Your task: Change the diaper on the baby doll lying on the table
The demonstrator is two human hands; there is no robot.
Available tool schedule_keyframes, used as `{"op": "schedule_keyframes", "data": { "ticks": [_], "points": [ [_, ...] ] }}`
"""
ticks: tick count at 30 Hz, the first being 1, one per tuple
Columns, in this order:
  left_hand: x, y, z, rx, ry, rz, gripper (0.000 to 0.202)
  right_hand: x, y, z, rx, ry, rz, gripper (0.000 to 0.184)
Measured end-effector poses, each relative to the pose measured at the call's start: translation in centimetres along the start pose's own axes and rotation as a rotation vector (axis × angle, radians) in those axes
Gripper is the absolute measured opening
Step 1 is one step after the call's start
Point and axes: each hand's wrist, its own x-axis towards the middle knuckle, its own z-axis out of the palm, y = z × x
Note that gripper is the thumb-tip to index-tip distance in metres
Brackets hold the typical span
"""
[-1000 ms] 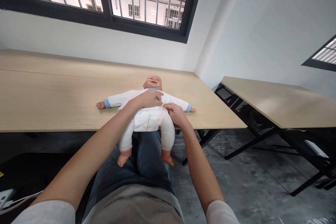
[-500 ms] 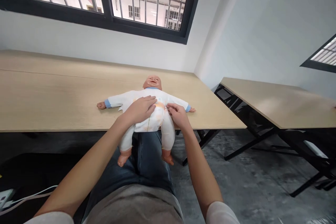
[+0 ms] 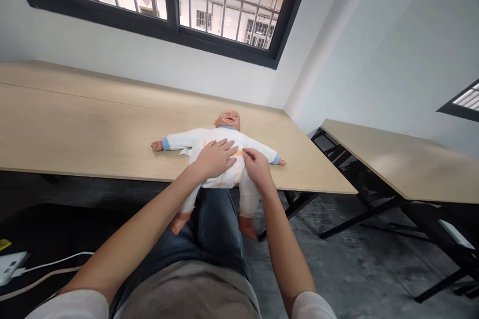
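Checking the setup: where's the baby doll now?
In the head view, the baby doll lies on its back at the wooden table's near edge, legs over the person's jeans, under the left hand and right hand.

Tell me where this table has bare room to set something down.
Bare wood on the long table lies left of the baby doll's outstretched arm; a narrower strip lies right of its other hand. Crowded: the doll's middle, under your left hand and right hand.
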Motion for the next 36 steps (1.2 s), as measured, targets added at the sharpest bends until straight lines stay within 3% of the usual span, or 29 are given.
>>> {"op": "schedule_keyframes", "data": {
  "ticks": [5,8,10,14,16,18,21,26,31,36],
  "points": [
    [-0.3,0.0,-0.2,-0.064,0.009,-0.030,0.043,0.7,-1.0,-1.0,-0.185,-0.127,-0.062,0.028],
    [-0.9,-0.4,-0.7,-0.198,0.069,-0.040,0.042,1.6,-2.2,-1.2,-0.138,-0.059,-0.060,0.027],
    [-1.7,-1.0,-1.1,-0.317,0.181,-0.085,0.040,2.3,-3.3,-0.5,-0.061,-0.034,-0.111,0.026],
    [-4.8,-2.8,-1.6,-0.459,0.479,-0.375,0.032,4.4,-5.8,2.1,-0.070,-0.106,-0.215,0.022],
    [-6.8,-3.5,-1.6,-0.484,0.538,-0.533,0.026,5.8,-6.9,3.5,-0.156,-0.178,-0.241,0.020],
    [-8.7,-3.5,-1.4,-0.533,0.512,-0.625,0.022,7.5,-7.7,4.8,-0.245,-0.292,-0.257,0.023],
    [-10.7,-2.1,-0.9,-0.600,0.432,-0.643,0.024,9.7,-8.4,6.4,-0.323,-0.463,-0.248,0.031],
    [-11.5,0.3,-0.3,-0.610,0.417,-0.640,0.037,11.9,-8.6,8.3,-0.369,-0.697,-0.161,0.037],
    [-11.4,-0.1,-0.6,-0.657,0.375,-0.629,0.031,12.8,-8.3,9.3,-0.268,-0.722,-0.229,0.024],
    [-11.5,-0.6,-0.9,-0.592,0.303,-0.616,0.019,13.3,-7.6,9.6,-0.328,-0.672,-0.239,0.020]
  ]
}}
